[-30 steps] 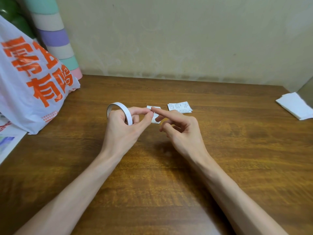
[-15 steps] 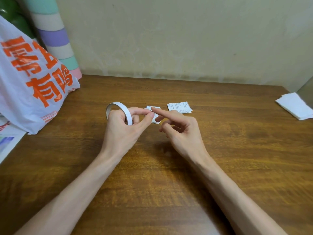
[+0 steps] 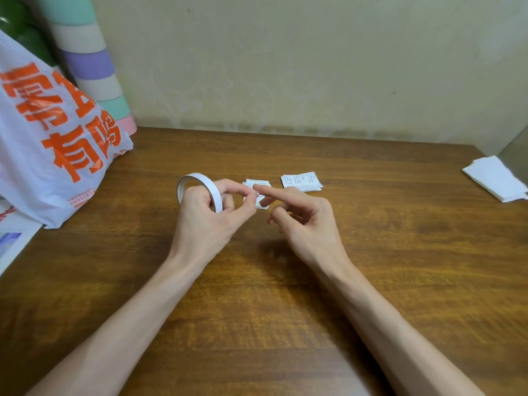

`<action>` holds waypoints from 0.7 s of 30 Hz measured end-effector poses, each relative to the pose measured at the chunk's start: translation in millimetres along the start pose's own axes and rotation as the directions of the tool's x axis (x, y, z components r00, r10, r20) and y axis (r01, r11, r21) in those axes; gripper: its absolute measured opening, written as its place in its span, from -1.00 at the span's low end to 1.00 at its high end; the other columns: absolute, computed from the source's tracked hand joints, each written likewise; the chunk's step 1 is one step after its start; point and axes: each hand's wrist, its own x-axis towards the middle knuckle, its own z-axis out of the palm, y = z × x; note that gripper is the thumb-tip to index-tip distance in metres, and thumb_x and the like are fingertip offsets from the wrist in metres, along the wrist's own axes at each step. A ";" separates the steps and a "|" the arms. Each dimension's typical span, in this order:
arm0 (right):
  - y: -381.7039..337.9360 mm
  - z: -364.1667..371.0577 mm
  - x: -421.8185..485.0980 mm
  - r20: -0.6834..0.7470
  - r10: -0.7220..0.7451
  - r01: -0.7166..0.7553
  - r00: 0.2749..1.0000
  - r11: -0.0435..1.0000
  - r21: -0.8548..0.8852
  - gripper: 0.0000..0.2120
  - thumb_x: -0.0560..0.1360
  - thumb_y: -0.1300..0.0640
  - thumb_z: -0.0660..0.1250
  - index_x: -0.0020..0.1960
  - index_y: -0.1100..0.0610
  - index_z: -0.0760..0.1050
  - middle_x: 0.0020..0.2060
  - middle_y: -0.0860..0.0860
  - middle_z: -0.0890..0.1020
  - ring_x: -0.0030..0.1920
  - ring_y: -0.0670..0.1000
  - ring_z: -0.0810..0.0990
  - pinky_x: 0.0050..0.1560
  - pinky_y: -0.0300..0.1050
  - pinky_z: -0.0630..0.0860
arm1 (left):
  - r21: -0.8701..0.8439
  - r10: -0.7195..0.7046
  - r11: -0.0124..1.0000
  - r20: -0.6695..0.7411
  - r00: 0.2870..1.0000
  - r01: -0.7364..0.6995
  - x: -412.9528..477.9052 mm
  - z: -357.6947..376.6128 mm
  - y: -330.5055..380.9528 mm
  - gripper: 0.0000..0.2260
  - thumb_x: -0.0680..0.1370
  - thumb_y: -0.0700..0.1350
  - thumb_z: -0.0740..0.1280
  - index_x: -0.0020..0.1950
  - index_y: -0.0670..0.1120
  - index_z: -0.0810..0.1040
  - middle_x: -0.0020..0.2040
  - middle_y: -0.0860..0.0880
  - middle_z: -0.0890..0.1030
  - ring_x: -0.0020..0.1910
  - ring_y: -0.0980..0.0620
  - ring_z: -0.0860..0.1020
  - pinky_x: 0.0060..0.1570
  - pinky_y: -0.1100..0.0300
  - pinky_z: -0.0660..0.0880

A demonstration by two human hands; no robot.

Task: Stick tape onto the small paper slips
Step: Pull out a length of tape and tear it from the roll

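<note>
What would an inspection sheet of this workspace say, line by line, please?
Surface: wooden table, brown, dry.
Job's things: tape roll in left hand; paper slips lie beyond the fingers.
Clutter: plastic bag at left; folded white paper far right.
Grippers: left hand grips the roll; right hand extends its forefinger to the left fingertips.
Cables: nothing seen.
Surroundings: plain wall; striped cylinder in the corner.

1. Table: brown wood grain, smooth with a soft sheen.
2. Tape roll, centre frame: thin white ring, matt outside.
3. Paper slips: white printed paper, matt.
4. Bag, left: thin glossy crinkled plastic.
5. Wall: matt, blotchy plaster.
</note>
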 end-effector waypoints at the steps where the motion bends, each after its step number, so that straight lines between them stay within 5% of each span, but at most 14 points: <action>1: -0.7 -0.6 0.3 -0.013 0.008 -0.008 1.000 1.000 0.023 -0.70 0.55 0.24 0.36 0.17 -0.01 0.74 -0.17 -0.04 0.70 -0.22 0.18 0.56 -0.23 -0.18 0.43 | -0.004 -0.002 1.000 -0.005 1.000 0.002 0.5 0.2 -0.6 -0.88 0.56 -0.18 0.50 -0.17 -0.05 0.69 -0.50 -0.02 0.26 -0.50 0.12 0.20 -0.38 0.44 0.28; 6: -0.3 -4.9 1.9 -0.105 0.009 -0.002 0.994 0.998 0.060 -0.89 0.59 0.22 0.48 0.08 0.13 0.76 -0.28 -0.16 0.69 -0.30 -0.10 0.57 -0.22 -0.24 0.49 | -0.023 -0.015 1.000 -0.033 0.999 0.014 0.9 1.0 -2.2 -0.89 0.57 -0.16 0.50 -0.16 -0.05 0.69 -0.52 0.11 0.27 -0.51 0.13 0.22 -0.37 0.43 0.29; 14: -0.2 -3.4 1.9 -0.134 0.093 -0.075 0.987 0.989 0.130 -0.88 0.60 0.29 0.41 -0.07 0.24 0.70 -0.37 -0.14 0.61 -0.37 -0.13 0.52 -0.24 -0.24 0.48 | -0.036 0.014 0.999 -0.009 1.000 -0.014 0.3 1.3 -2.1 -0.89 0.58 -0.15 0.49 -0.15 -0.05 0.69 -0.52 0.10 0.30 -0.51 0.14 0.24 -0.37 0.37 0.31; 21: 2.6 -3.9 1.5 -0.109 0.098 -0.090 0.989 0.993 0.077 -0.85 0.55 0.26 0.41 -0.02 0.09 0.74 -0.38 -0.12 0.55 -0.37 -0.01 0.39 -0.25 -0.05 0.38 | -0.037 0.052 0.998 0.018 0.999 -0.051 -0.4 3.5 -1.7 -0.89 0.58 -0.18 0.49 -0.15 -0.07 0.68 -0.52 0.03 0.29 -0.51 0.12 0.23 -0.32 0.49 0.33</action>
